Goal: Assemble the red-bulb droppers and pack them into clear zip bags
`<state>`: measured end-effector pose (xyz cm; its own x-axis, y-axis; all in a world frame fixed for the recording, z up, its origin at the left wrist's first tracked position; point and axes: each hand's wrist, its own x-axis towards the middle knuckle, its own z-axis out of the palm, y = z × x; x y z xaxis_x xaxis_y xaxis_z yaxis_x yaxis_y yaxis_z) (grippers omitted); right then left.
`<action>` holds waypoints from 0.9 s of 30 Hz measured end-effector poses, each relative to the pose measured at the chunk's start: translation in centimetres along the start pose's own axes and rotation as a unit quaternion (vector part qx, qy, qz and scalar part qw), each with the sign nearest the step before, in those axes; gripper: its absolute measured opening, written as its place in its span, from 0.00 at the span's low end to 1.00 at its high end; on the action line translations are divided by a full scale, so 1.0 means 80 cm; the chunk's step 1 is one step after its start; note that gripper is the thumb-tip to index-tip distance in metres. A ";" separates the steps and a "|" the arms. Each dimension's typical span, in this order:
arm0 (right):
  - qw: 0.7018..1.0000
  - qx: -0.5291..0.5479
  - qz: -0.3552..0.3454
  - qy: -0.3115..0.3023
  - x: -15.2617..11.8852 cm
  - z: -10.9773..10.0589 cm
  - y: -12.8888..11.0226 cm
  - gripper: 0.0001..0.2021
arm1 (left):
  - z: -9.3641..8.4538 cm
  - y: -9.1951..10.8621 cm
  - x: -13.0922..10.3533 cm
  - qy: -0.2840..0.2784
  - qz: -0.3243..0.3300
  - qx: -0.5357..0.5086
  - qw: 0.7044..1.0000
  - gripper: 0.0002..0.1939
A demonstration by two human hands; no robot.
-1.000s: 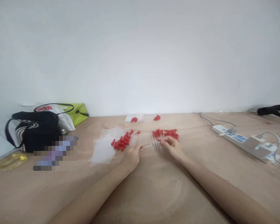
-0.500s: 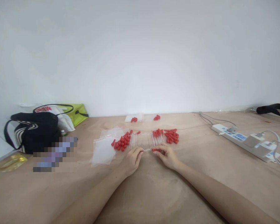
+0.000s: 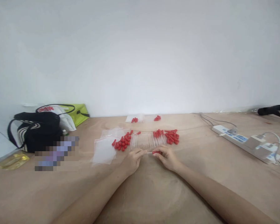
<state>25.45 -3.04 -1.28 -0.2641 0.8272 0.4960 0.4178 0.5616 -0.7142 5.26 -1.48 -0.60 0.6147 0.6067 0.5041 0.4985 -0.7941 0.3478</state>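
My left hand (image 3: 133,160) pinches a thin clear dropper tube (image 3: 149,152) and holds it level. Between the fingertips of my right hand (image 3: 167,157) is a red rubber bulb (image 3: 155,152), its open end meeting the tube's right end. How far the tube reaches inside cannot be seen. Just beyond my hands lies a row of clear glass tubes (image 3: 142,141). Droppers with red bulbs (image 3: 159,133) lie at the row's right end, beside a pile of loose red bulbs (image 3: 172,137). Another heap of red bulbs (image 3: 122,142) is left of the row.
Clear zip bags (image 3: 104,151) lie left of the bulbs. Two small groups of red-bulbed pieces (image 3: 134,119) rest on bags near the wall. A black bag (image 3: 40,132) and a green bag (image 3: 80,115) stand left; a white power strip (image 3: 231,134) with cables lies right.
My hands have drawn together. The tube in my left hand has moved right, and its end now meets the red bulb in my right hand; before, a gap showed between them.
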 end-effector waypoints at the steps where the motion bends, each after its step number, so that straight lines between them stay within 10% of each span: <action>1: 1.000 -0.002 -0.003 -0.001 -0.001 0.000 -0.001 0.07 | 0.000 0.000 0.000 0.002 0.005 0.004 1.000 0.16; 20: 0.993 -0.065 -0.081 -0.047 0.000 0.003 -0.011 0.07 | 0.001 0.013 -0.001 0.004 0.012 0.040 0.999 0.16; 27: 0.995 0.086 0.033 0.029 0.008 0.010 -0.005 0.10 | 0.006 0.013 0.003 0.025 -0.007 -0.010 1.000 0.12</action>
<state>24.37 -2.73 -1.06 -0.1879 0.8628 0.4693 0.2758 0.5050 -0.8179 6.24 -2.13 -0.50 0.5758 0.6155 0.5381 0.4945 -0.7863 0.3703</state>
